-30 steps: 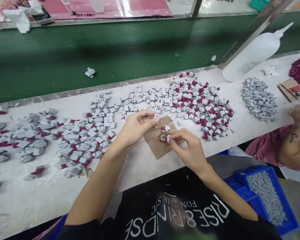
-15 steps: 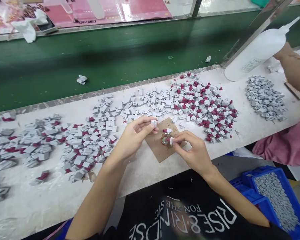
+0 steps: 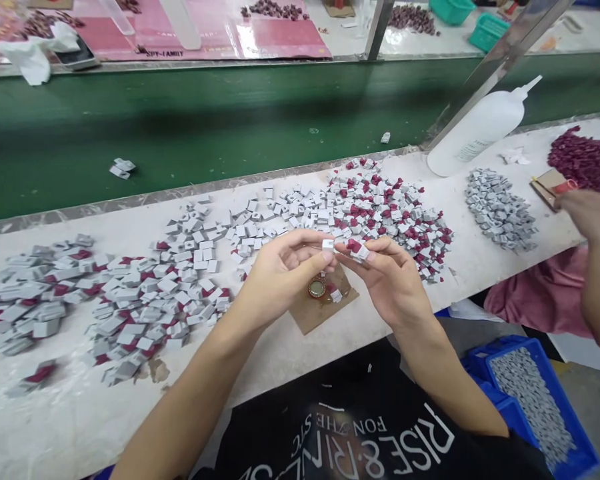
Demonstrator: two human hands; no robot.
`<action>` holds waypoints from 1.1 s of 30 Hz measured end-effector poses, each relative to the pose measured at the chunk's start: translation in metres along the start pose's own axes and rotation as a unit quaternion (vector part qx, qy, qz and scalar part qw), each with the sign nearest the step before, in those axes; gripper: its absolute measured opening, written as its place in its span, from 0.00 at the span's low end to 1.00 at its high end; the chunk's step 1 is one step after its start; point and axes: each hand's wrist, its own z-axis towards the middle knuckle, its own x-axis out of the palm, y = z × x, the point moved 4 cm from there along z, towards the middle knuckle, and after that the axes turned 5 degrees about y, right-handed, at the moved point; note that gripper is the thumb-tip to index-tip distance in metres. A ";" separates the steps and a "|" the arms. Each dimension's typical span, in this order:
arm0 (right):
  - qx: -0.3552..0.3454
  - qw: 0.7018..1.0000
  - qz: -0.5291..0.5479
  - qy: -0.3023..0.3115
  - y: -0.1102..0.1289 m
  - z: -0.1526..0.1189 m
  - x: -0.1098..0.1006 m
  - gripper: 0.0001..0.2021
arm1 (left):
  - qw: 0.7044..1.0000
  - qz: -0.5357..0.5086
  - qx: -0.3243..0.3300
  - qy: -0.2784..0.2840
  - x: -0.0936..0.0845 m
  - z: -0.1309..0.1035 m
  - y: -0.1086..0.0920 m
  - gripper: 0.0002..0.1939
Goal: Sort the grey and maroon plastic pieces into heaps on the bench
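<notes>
My left hand [image 3: 280, 270] pinches a small white square piece [image 3: 328, 245] between thumb and forefinger. My right hand [image 3: 387, 277] holds a small white piece with a dark red insert [image 3: 356, 249] at its fingertips. The two pieces are close together, just above a brown cardboard scrap [image 3: 315, 310] on the white table. A small round cap with red and green inside [image 3: 317, 288] lies on the cardboard, with one loose piece beside it.
Heaps of white and red pieces [image 3: 380, 207] and grey ones [image 3: 145, 293] cover the white table [image 3: 80, 413]. A white squeeze bottle [image 3: 475, 130] leans at the right. Another person's arm [image 3: 597, 267] works at the right. A blue bin [image 3: 530, 400] sits below; a green belt [image 3: 230, 120] runs behind.
My right hand has lifted from the cap on the cardboard and risen toward my left hand, bringing its piece up to the white one. The other person's arm drew back from the bottle.
</notes>
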 end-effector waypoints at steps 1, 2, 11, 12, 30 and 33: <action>-0.002 1.000 0.004 0.001 0.002 0.001 0.001 0.12 | 1.000 -0.003 0.004 0.002 0.003 0.001 -0.001 0.16; -0.005 1.000 0.002 0.000 0.003 0.002 0.001 0.13 | 1.000 -0.004 0.006 0.004 0.005 0.002 -0.002 0.15; -0.022 0.997 -0.068 -0.006 0.003 0.004 -0.003 0.14 | 0.999 -0.031 -0.028 0.030 0.009 0.003 0.004 0.14; -0.024 0.997 -0.067 -0.005 0.002 0.004 -0.003 0.14 | 0.999 -0.033 -0.028 0.029 0.008 0.003 0.004 0.14; -0.018 0.998 -0.057 -0.014 -0.004 0.006 -0.002 0.15 | 0.999 -0.026 -0.013 0.030 0.002 0.006 0.012 0.17; -0.011 0.998 -0.064 -0.014 -0.004 0.006 -0.003 0.16 | 0.998 -0.037 -0.024 0.033 0.000 0.007 0.016 0.19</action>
